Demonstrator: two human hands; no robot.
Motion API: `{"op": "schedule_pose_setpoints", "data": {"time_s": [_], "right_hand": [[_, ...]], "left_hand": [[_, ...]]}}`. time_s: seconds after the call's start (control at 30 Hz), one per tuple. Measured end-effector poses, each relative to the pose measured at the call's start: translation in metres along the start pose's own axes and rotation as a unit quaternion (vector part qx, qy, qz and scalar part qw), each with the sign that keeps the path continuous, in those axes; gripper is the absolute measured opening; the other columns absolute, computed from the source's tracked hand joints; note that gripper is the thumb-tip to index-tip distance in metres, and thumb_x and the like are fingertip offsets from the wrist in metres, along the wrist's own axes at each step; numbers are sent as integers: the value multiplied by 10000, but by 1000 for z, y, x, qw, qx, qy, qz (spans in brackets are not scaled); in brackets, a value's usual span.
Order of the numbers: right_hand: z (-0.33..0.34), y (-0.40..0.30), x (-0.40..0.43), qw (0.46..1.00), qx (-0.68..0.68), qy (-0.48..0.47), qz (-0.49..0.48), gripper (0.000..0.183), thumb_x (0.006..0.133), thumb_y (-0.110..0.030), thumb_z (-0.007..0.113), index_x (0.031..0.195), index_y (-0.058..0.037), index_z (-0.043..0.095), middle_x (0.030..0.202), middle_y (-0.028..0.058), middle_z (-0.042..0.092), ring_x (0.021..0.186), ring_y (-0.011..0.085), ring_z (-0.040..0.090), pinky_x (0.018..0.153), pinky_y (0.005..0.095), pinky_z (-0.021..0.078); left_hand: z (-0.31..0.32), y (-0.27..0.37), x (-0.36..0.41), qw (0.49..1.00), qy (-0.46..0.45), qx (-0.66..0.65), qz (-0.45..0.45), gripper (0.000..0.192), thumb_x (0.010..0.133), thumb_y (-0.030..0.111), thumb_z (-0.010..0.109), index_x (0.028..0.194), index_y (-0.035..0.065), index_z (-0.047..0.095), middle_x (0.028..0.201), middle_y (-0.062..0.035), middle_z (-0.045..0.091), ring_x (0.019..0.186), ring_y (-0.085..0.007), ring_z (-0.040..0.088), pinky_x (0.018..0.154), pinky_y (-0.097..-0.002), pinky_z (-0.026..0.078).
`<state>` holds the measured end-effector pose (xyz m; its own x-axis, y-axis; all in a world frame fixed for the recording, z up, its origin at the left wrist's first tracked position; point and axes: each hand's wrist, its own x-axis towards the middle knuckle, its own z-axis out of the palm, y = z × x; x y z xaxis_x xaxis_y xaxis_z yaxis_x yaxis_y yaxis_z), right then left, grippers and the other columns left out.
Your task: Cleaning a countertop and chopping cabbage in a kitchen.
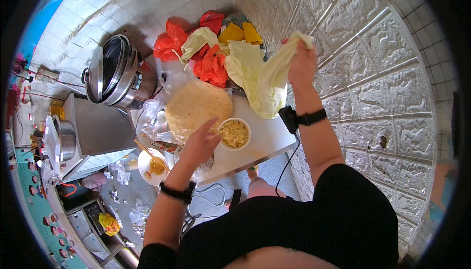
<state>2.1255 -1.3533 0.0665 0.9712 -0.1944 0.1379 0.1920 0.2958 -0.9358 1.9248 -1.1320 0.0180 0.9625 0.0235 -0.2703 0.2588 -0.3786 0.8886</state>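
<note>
My right hand [302, 64] is raised by the wall and grips the top of a pale yellow plastic bag [270, 85], which hangs down to the table's right side. My left hand [200, 142] hovers with fingers apart beside a white bowl [248, 142] of chopped yellow food [234, 133]; whether the fingertips touch its rim is unclear. Behind that hand lies a large round of pale dough or flatbread [198, 103], with clear plastic [156, 116] along its left side. At the lower left, a second white bowl [144, 158] holds some yellow food, and chopsticks [151, 153] rest across it.
Red plastic bags [209, 66] and yellow packets [239, 33] crowd the table's back. A metal electric cooker [138, 85] with a tilted glass lid [99, 74] stands back left. A textured wall [382, 96] borders the right. The white table [265, 132] ends near my body; cables [209, 195] lie on the floor.
</note>
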Motion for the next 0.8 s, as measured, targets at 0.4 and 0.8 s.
{"op": "schedule_pose_setpoints", "data": {"time_s": [0.4, 0.8], "right_hand": [[-139, 21, -101, 978, -42, 6, 204, 260, 943, -315, 476, 1050, -83, 525, 883, 77, 563, 813, 211, 561, 726, 347, 491], [-114, 7, -96, 953, 95, -32, 285, 547, 680, 87, 403, 1221, 41, 468, 1123, 173, 585, 996, 288, 604, 851, 390, 523]], "left_hand": [[148, 56, 97, 871, -9, -473, -134, 667, 802, 32, 586, 1400, 83, 297, 1172, -122, 546, 919, -244, 601, 758, -347, 516], [86, 3, 107, 883, 0, -446, -145, 560, 875, 439, 540, 1292, 76, 450, 1252, -130, 493, 1123, -270, 477, 957, -379, 401]]}}
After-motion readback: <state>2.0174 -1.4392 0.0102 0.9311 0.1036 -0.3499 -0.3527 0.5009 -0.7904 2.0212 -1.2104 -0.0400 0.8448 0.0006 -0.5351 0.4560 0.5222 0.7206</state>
